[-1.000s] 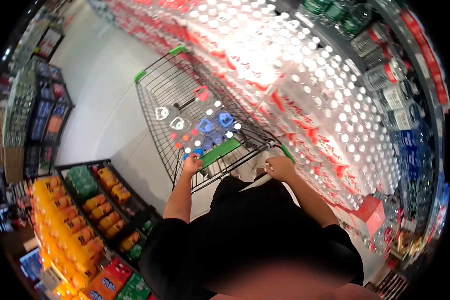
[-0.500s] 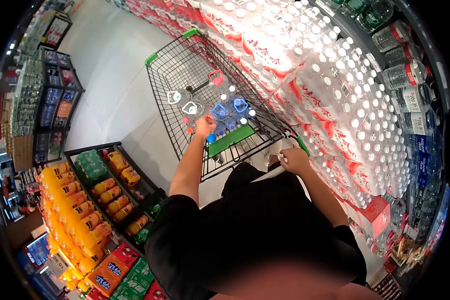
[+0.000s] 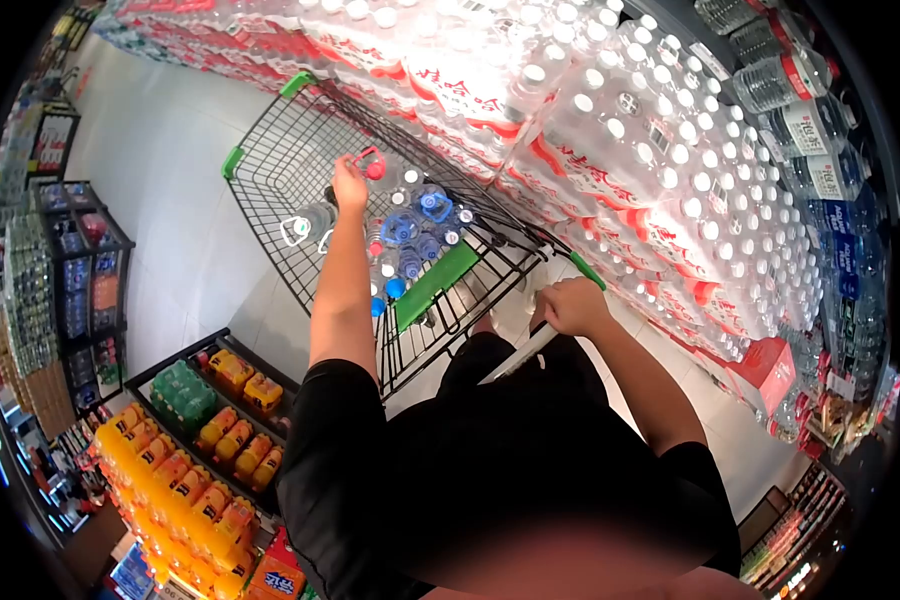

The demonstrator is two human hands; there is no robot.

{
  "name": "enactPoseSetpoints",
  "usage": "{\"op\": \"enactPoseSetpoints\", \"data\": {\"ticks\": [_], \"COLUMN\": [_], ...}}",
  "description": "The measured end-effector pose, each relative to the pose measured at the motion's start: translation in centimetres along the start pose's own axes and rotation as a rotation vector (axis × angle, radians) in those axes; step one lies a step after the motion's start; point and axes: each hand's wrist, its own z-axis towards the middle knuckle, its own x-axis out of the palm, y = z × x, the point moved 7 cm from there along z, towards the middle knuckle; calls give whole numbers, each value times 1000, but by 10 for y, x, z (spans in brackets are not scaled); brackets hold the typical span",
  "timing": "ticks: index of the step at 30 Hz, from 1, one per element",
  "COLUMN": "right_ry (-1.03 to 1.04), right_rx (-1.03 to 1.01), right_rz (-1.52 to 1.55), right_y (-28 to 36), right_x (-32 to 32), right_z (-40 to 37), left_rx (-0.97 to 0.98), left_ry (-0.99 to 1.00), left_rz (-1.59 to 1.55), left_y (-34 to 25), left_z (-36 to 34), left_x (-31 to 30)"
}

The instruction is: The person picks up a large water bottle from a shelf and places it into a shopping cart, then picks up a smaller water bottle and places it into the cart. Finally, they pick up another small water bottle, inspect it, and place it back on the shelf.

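Observation:
My left hand (image 3: 349, 188) reaches over the shopping cart (image 3: 290, 180), its curled fingers at the left side of a large water bottle's red carry handle (image 3: 371, 163). My right hand (image 3: 573, 306) is closed around the cart's push bar (image 3: 522, 352), near the green corner piece. Inside the basket stand several clear bottles, among them a white-handled bottle (image 3: 298, 230) at the left and a blue-handled bottle (image 3: 435, 205) toward the right. Smaller bottles with white, red and blue caps (image 3: 395, 288) cluster nearer me. My forearm hides part of the load.
Shrink-wrapped water packs (image 3: 460, 95) are stacked along the cart's right side. Shelves with large bottles (image 3: 815, 130) stand beyond them. A low rack with orange drinks (image 3: 240, 440) and a green pack (image 3: 183, 395) is at the lower left. Pale floor (image 3: 170, 130) runs ahead.
My left hand has moved forward from the small bottles to the red handle. My right hand stays on the push bar. The view has turned, so the cart appears further left.

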Motion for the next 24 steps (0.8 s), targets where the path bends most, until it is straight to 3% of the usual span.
{"op": "enactPoseSetpoints", "data": {"ticks": [3, 4, 7, 9, 12, 13, 14, 15, 17, 19, 21, 22, 23, 24], "right_ry": [-12, -9, 7, 19, 59, 44, 31, 16, 60, 62, -26, -74, -118, -166], "right_rx": [-4, -10, -10, -12, 11, 11, 3, -9, 4, -16, -57, -96, -139, -197], "right_rz": [0, -10, -30, -82, -122, -121, -115, -103, -110, -97, -86, -77, -61, -78], "right_y": [-2, -4, -14, -15, -19, -19, -21, -20, -20, -19, -15, -14, -13, -13], "right_x": [-7, -6, -2, -8, -7, -8, -10, -9, -7, -2, -8, -9, -7, -5], "right_z": [8, 10, 12, 15, 18, 20, 19, 19, 25, 22, 22, 23, 24, 26], "left_rx": [158, 55, 59, -74, 43, -56, -387, -487, -411, -192, -110, -61, -147, -88], "left_ry": [13, 151, 347, 450, 588, 763, 803, 729, 761, 574, 618, 593, 584, 566], "left_rz": [139, 6, 362, 241, 202, 124, -162, -290, -144, 52, 122, 219, 28, 71], "left_y": [4, 15, -24, -31, -24, 9, 15, -8, -2, -6, -72, -71, -53, -106], "left_z": [20, 27, 27, 23, 1, -3, -26, -48, -57, -48, -47, -35, -33, -41], "left_x": [33, 49, 41, 38, 45, 67, 59, 33, 23, 0, -56, -71, -80, -117]}}
